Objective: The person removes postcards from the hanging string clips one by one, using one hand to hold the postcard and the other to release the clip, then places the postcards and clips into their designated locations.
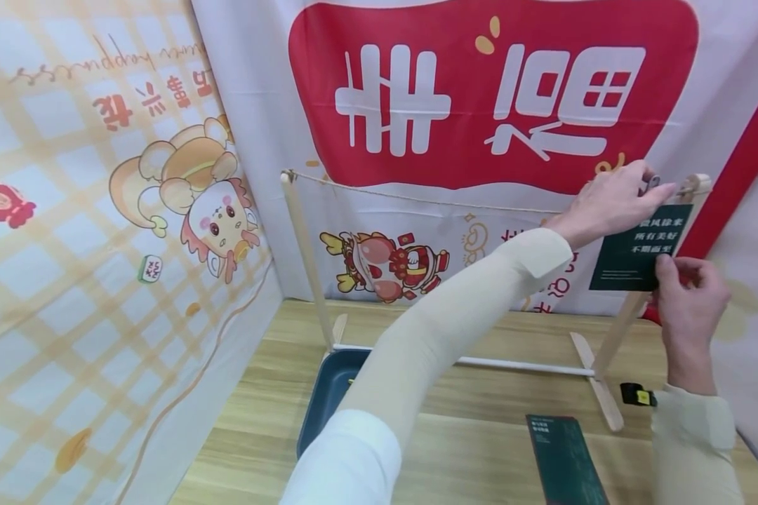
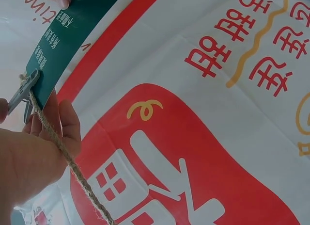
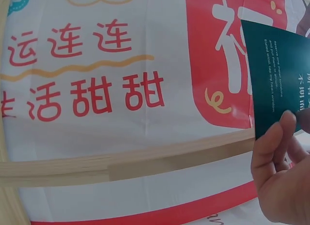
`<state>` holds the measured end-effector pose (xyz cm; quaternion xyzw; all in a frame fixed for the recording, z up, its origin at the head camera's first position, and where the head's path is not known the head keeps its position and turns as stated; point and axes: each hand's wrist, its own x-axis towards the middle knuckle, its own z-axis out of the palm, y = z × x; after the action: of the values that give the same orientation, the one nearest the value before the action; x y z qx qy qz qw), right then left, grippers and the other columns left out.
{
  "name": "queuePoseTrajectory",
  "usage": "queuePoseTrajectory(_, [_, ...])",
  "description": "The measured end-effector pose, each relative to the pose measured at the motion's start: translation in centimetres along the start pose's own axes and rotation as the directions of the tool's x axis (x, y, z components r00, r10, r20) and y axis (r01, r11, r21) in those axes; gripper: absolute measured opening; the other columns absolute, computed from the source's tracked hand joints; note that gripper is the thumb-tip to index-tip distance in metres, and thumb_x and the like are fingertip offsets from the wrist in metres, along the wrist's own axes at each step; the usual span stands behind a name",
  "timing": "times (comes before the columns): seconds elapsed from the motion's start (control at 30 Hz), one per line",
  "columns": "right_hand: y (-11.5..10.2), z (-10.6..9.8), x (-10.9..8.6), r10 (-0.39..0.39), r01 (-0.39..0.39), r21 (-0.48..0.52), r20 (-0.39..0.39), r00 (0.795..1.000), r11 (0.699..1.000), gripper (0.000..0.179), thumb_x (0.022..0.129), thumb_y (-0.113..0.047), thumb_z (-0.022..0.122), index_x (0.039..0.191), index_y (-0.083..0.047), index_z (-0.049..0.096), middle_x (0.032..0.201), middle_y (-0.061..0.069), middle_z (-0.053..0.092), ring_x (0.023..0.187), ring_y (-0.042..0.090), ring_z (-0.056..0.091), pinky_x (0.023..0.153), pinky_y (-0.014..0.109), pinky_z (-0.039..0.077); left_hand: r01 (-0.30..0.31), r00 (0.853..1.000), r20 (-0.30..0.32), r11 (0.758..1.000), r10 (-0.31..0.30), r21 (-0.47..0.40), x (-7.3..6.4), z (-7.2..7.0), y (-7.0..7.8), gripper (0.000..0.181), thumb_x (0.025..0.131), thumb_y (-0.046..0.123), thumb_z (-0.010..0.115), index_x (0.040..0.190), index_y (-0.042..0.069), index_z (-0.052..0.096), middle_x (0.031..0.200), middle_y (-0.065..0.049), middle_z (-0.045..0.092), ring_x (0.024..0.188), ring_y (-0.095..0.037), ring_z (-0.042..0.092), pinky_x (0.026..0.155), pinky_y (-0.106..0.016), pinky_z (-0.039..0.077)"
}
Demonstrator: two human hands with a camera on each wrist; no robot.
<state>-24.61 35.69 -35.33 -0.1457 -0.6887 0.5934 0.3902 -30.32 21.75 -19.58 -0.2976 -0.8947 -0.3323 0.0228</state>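
Note:
A dark green card [image 1: 634, 249] with white lettering hangs at the right end of a thin twine [image 2: 63, 147]. My left hand [image 1: 619, 200] is at the card's top edge and pinches a grey clothespin [image 2: 24, 94]. In the left wrist view the clothespin lies over the card's corner, right at the twine. My right hand [image 1: 695, 294] pinches the card's lower right edge between thumb and fingers, also seen in the right wrist view, where the card [image 3: 276, 79] stands tilted. Part of the clothespin is hidden by the left hand in the head view.
The twine runs between two posts of a wooden frame [image 1: 306, 259] with a white lower bar [image 1: 518, 365]. On the table [image 1: 467, 449] lie another green card [image 1: 565, 459] and a dark blue tray [image 1: 318, 400], partly behind the left arm. A printed cloth [image 1: 379, 203] hangs behind.

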Motion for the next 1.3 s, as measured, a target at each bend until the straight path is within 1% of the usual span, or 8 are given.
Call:
queuePoseTrajectory(0.1, [-0.29,-0.02,-0.06,-0.008,0.007,0.107,0.008,1.000,0.994,0.022,0.091,-0.028,0.069,0.108,-0.014,0.065,0.093,-0.007,0.059,0.055,0.007,0.051,0.052,0.009,0.046,0.010,1.000,0.002,1.000,-0.010,-0.005,0.03,-0.28,0.19,0.038,0.094,0.044,0.060,0.128,0.036,0.046,0.110,0.023,0.057,0.083,0.009,0.048,0.068,-0.007,0.043])
queuePoseTrajectory(0.2, [-0.37,-0.10,-0.07,-0.004,-0.001,0.222,0.021,1.000,0.975,0.020,0.088,-0.024,0.073,0.103,-0.013,0.065,0.090,-0.001,0.059,0.050,0.009,0.050,0.049,0.011,0.046,0.015,1.000,-0.001,1.000,-0.015,0.004,0.03,-0.58,0.42,0.038,0.095,0.045,0.059,0.129,0.038,0.046,0.110,0.024,0.058,0.082,0.009,0.049,0.068,-0.008,0.044])
queuePoseTrajectory(0.4, [-0.26,-0.27,-0.03,-0.021,0.014,0.297,0.019,1.000,0.955,0.021,0.086,-0.022,0.075,0.101,-0.010,0.066,0.087,0.002,0.059,0.049,0.010,0.050,0.048,0.011,0.046,0.017,1.000,-0.022,1.000,-0.017,0.010,-0.17,-0.66,0.87,0.028,0.096,0.040,0.059,0.123,0.035,0.052,0.099,0.020,0.060,0.075,0.006,0.052,0.063,-0.008,0.044])
queuePoseTrajectory(0.53, [-0.16,-0.37,-0.04,-0.029,0.027,0.305,0.002,1.000,0.952,0.018,0.087,-0.021,0.075,0.098,-0.009,0.065,0.083,0.002,0.059,0.048,0.010,0.049,0.048,0.011,0.045,0.033,0.998,-0.043,0.999,-0.034,-0.032,-0.39,-0.22,0.92,0.026,0.097,0.036,0.059,0.122,0.034,0.052,0.094,0.017,0.058,0.073,0.004,0.053,0.061,-0.008,0.043])
queuePoseTrajectory(0.73, [-0.14,-0.38,-0.07,-0.050,0.057,0.301,-0.032,0.998,0.952,0.016,0.086,-0.020,0.075,0.094,-0.010,0.066,0.080,0.001,0.060,0.047,0.010,0.048,0.046,0.011,0.044,0.038,0.996,-0.079,0.997,-0.043,-0.066,-0.39,-0.15,0.64,0.024,0.097,0.034,0.060,0.118,0.034,0.049,0.096,0.018,0.058,0.074,0.004,0.052,0.064,-0.009,0.042])
queuePoseTrajectory(0.93, [-0.21,-0.49,-0.15,-0.060,0.067,0.273,-0.035,0.998,0.960,0.015,0.086,-0.021,0.075,0.093,-0.011,0.066,0.081,0.001,0.059,0.048,0.010,0.047,0.047,0.010,0.043,-0.005,0.996,-0.084,0.999,0.001,-0.052,-0.56,-0.46,0.41,0.016,0.098,0.029,0.059,0.112,0.031,0.050,0.096,0.016,0.058,0.075,0.004,0.052,0.065,-0.007,0.042])
queuePoseTrajectory(1.07, [-0.12,-0.54,-0.23,-0.074,0.080,0.255,-0.031,0.997,0.964,0.013,0.088,-0.019,0.073,0.093,-0.011,0.065,0.081,0.001,0.059,0.048,0.010,0.047,0.047,0.010,0.043,-0.038,0.992,-0.123,0.999,0.036,-0.021,-0.74,-0.48,0.22,0.013,0.098,0.028,0.059,0.110,0.029,0.055,0.099,0.016,0.059,0.077,0.005,0.051,0.065,-0.004,0.040])
queuePoseTrajectory(1.3, [-0.08,-0.60,-0.19,-0.085,0.095,0.258,-0.050,0.995,0.961,0.011,0.087,-0.017,0.074,0.091,-0.012,0.065,0.080,0.000,0.059,0.049,0.011,0.048,0.047,0.010,0.044,-0.058,0.987,-0.149,0.998,0.054,-0.021,-0.78,-1.00,0.16,0.010,0.099,0.029,0.058,0.109,0.029,0.058,0.098,0.016,0.061,0.076,0.004,0.051,0.064,-0.004,0.040])
